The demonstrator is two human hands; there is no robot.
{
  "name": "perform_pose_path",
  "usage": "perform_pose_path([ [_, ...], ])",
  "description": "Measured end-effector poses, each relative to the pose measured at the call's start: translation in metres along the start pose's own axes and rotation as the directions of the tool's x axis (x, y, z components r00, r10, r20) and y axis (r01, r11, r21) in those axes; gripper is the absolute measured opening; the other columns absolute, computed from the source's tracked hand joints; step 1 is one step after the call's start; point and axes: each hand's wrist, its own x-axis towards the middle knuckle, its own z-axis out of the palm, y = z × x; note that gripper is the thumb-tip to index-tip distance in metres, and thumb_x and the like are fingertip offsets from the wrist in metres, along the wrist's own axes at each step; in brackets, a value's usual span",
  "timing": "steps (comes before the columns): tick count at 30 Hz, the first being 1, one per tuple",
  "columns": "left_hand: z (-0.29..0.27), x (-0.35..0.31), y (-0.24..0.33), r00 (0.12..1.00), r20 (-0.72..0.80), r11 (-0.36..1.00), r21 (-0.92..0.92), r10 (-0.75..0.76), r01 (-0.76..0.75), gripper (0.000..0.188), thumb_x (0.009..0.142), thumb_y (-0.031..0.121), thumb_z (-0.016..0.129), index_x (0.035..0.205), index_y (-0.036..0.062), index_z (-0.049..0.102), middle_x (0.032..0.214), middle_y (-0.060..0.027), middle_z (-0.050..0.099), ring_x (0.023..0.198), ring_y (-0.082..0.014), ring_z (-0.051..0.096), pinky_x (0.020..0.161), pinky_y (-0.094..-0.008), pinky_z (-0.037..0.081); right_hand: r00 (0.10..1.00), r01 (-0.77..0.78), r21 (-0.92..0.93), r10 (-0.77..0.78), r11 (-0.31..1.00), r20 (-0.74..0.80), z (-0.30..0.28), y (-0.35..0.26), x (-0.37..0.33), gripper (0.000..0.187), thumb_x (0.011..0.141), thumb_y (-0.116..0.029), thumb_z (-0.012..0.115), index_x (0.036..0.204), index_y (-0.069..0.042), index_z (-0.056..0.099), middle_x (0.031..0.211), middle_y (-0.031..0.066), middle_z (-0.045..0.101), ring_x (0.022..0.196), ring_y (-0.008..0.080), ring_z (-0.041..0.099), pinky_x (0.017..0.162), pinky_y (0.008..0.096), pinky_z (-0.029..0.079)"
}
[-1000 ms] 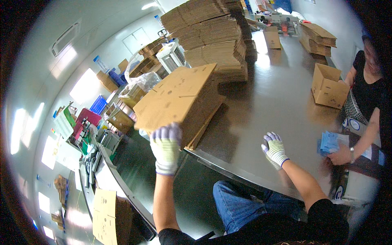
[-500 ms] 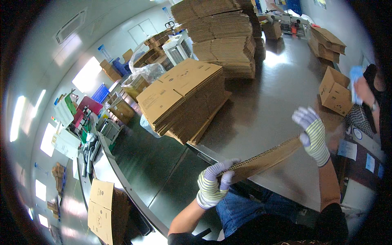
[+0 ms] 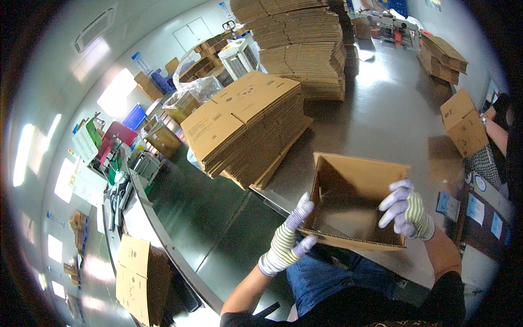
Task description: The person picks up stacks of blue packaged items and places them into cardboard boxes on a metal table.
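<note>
An opened-out cardboard box (image 3: 359, 164) stands at the near edge of the metal table, its open top facing me. The inside is in shadow, and I cannot tell whether its bottom is folded in. Both my hands wear pale gloves with yellow-green stripes. My left hand (image 3: 287, 238) is at the box's near left corner, fingers and thumb spread apart against the outside. On the other side, my right hand (image 3: 407, 212) has its fingers curled over the right wall into the box.
A stack of flat cartons (image 3: 250, 120) lies at the table's left edge, with a taller stack (image 3: 302, 54) behind. To the right, another person's arm (image 3: 494, 133) is beside a carton (image 3: 463, 122). More flat cartons (image 3: 133, 278) sit at lower left. The metal table (image 3: 376, 120) stretches away.
The flat carton has been opened into a square box. My right hand has come down from the air onto its right wall; my left fingers have spread from their grip.
</note>
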Motion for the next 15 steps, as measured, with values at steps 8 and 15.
perform_pose_path([
  [8,0.003,0.022,-0.006,0.841,0.540,0.977,0.194,-0.030,-0.089,0.068,0.087,0.061,0.041,0.118,0.0041,0.060,0.123,-0.0153,0.058,0.122,-0.0376,0.046,0.102,-0.0461,0.033,0.746,-0.183,0.091,0.078,0.979,0.661,0.040,0.021,0.044,0.029,0.085,-0.033,0.061,0.089,-0.005,0.066,0.094,0.0104,0.066,0.091,0.0263,0.062,0.086,0.0381,0.046],
  [15,0.018,0.034,-0.024,0.840,0.115,0.804,-0.249,-0.530,0.541,0.058,0.089,0.020,0.060,0.140,0.0063,0.035,0.129,-0.0136,0.052,0.117,-0.0187,0.050,0.099,-0.0321,0.039,0.929,-0.364,0.788,0.255,0.497,0.268,0.002,0.036,0.015,0.090,0.082,-0.074,0.034,0.120,0.004,0.055,0.120,0.0180,0.059,0.114,0.0303,0.055,0.102,0.0429,0.036],
])
